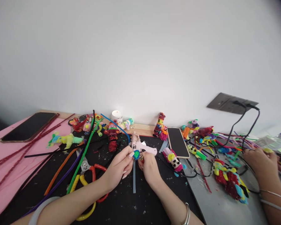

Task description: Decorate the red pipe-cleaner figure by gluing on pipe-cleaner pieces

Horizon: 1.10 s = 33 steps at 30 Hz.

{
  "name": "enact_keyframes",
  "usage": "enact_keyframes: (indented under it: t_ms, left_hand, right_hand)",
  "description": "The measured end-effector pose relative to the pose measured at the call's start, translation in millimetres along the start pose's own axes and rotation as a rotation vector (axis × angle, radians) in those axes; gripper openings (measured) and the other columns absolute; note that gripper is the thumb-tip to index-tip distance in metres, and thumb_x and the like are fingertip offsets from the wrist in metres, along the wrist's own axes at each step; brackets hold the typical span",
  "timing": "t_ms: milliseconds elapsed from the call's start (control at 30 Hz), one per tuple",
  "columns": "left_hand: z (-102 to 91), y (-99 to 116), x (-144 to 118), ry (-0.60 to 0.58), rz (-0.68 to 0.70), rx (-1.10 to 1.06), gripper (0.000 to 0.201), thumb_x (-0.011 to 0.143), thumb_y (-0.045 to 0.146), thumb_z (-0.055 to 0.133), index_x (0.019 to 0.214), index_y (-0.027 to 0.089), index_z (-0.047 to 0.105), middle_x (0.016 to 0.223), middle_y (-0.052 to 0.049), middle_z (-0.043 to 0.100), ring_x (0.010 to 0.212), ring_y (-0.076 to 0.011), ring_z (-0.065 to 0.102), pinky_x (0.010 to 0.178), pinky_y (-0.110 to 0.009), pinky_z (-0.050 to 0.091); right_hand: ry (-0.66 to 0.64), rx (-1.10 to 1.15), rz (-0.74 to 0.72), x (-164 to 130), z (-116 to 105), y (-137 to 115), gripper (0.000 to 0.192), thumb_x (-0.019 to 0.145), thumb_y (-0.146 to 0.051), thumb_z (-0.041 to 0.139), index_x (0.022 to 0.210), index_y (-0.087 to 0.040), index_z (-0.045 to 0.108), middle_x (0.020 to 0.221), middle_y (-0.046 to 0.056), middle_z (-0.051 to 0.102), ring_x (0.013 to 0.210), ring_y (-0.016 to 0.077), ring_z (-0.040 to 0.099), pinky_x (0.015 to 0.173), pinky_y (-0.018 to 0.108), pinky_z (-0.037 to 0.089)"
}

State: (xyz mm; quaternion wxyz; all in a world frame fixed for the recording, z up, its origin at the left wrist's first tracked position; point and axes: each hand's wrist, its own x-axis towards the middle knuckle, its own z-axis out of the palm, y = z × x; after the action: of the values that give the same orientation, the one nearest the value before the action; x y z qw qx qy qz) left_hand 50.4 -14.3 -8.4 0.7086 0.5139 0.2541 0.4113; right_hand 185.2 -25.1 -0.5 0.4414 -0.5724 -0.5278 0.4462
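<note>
My left hand (pixel 121 166) pinches a small blue-and-green fuzzy piece (pixel 136 154), apparently bent from pipe cleaner, between thumb and fingertips. Close beside it, my right hand (pixel 150 168) is closed, its fingers curled around something small with a bit of red and gold showing; most of that is hidden. Just beyond both hands lies a pale pink glue gun (pixel 151 151) on the black mat (pixel 121 206). A translucent glue stick (pixel 134 182) lies on the mat below the blue-and-green piece.
Left are scissors with red handles (pixel 93 175), scissors with yellow handles (pixel 84 181), loose pipe cleaners (pixel 78 173) and a phone (pixel 29 126). A white phone (pixel 178 143), a paper cup (pixel 117 116) and several fuzzy figures (pixel 174 161) surround the mat. Another person's hand (pixel 259 161) is at right.
</note>
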Motion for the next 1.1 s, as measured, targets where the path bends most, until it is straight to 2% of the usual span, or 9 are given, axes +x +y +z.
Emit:
enact_keyframes:
  t_ms: [500, 833, 1100]
  left_hand:
    - [5.6, 2.6, -0.4, 0.057, -0.008, 0.064, 0.03, 0.093, 0.045, 0.04, 0.075, 0.021, 0.038, 0.05, 0.011, 0.03, 0.038, -0.0055, 0.023, 0.037, -0.017, 0.02]
    - [3.1, 1.5, -1.6, 0.015, -0.004, 0.07, 0.032, 0.093, 0.046, 0.04, 0.074, 0.021, 0.037, 0.049, 0.011, 0.03, 0.038, -0.0054, 0.024, 0.036, -0.017, 0.019]
    - [3.0, 2.9, -2.3, -0.021, -0.032, 0.05, 0.033, 0.091, 0.048, 0.043, 0.073, 0.021, 0.037, 0.049, 0.011, 0.028, 0.038, -0.0054, 0.023, 0.036, -0.017, 0.018]
  right_hand:
    - [0.057, -0.074, -0.021, -1.2, 0.1, 8.7, 0.043, 0.089, -0.038, 0.036, 0.049, -0.025, 0.03, 0.044, -0.003, 0.031, 0.045, 0.014, 0.031, 0.045, 0.026, 0.028]
    - [0.014, -0.018, -0.019, 0.0, -1.8, 2.5, 0.04, 0.087, -0.027, 0.028, 0.047, -0.025, 0.026, 0.043, -0.004, 0.028, 0.043, 0.0121, 0.026, 0.045, 0.027, 0.022]
    - [0.026, 0.011, -0.017, 1.5, -2.5, 5.3, 0.041, 0.087, -0.032, 0.029, 0.047, -0.024, 0.027, 0.042, -0.005, 0.027, 0.041, 0.0112, 0.024, 0.042, 0.025, 0.019]
